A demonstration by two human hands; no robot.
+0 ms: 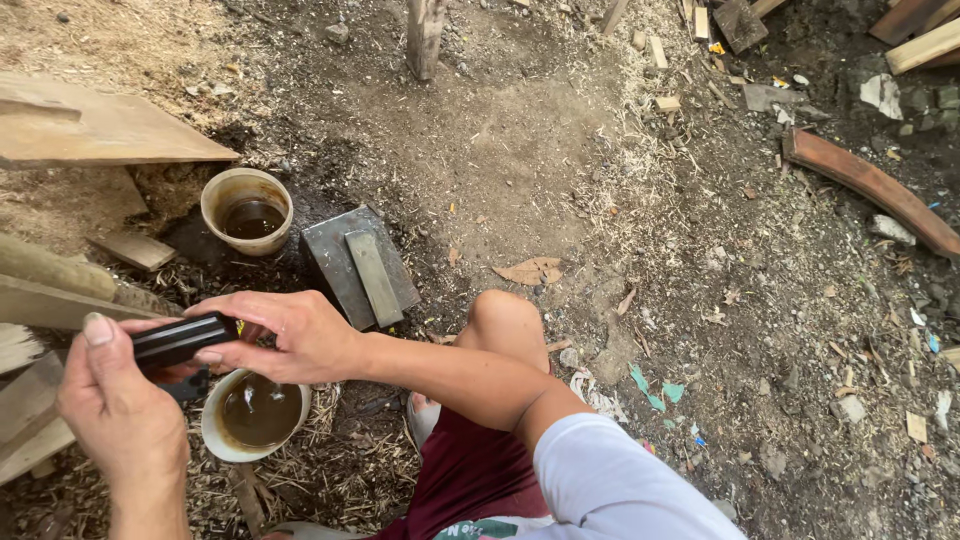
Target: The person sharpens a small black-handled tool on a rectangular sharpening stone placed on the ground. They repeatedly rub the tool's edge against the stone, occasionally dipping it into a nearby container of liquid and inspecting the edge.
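- A person crouches on bare, chip-strewn ground, both hands closed on one dark rectangular block [183, 338] held level just above a bowl.
- The left hand [118, 405] wraps its fingers around the block's near end, thumb pressed along the top edge; the right hand [290, 335] pinches the far end between thumb and fingertips, its forearm crossing in front of the bent knee [508, 318].
- A second dark piece seems to sit beneath the block, though the hands hide most of it and it cannot be made out for certain.
- Two pale round bowls stand on the ground: the near bowl [255, 415], directly under the hands, holds brown liquid; the far bowl [246, 210], well apart toward the top, holds darker liquid.
- One flat grey slab [330, 255] lies just right of the far bowl, with one narrower grey stone [373, 278] resting diagonally on top of it.
- Wooden planks [90, 125] and offcuts hem in the left edge, close beside the left hand.
- To the right of the knee the earth lies open, broken only by shavings, dry leaves and small scraps.
- One curved wooden piece [870, 188] lies near the upper right edge, well away from the hands.
- One upright wooden post [424, 35] stands at the top edge.
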